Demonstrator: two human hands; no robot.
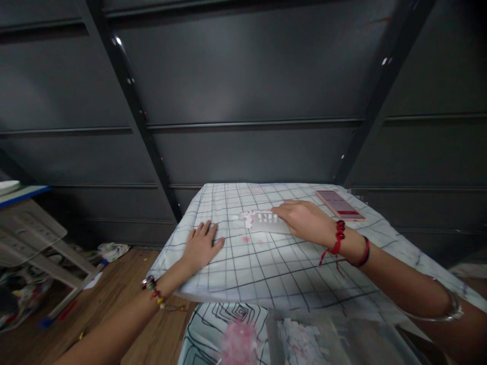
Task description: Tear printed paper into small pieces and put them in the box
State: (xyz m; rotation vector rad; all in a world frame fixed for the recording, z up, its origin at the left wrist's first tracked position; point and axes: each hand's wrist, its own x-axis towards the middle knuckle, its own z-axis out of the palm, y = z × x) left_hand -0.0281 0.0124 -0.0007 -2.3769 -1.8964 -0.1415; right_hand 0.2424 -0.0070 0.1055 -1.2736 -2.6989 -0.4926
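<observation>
My left hand lies flat on the grid-patterned tablecloth, fingers apart, holding nothing. With its fingers curled over the right end, my right hand grips a pale grey slotted piece, flat and oblong, with rows of white openings. The grip itself is partly hidden by the hand. Small white and pink scraps lie against the piece's left end. Just below it, a faint pink stain marks the cloth.
A phone lies beyond my right hand. Below the table's near edge are a translucent bin with paper-like scraps and a blurred pink bundle. A dark panelled wall rises behind; another table stands left.
</observation>
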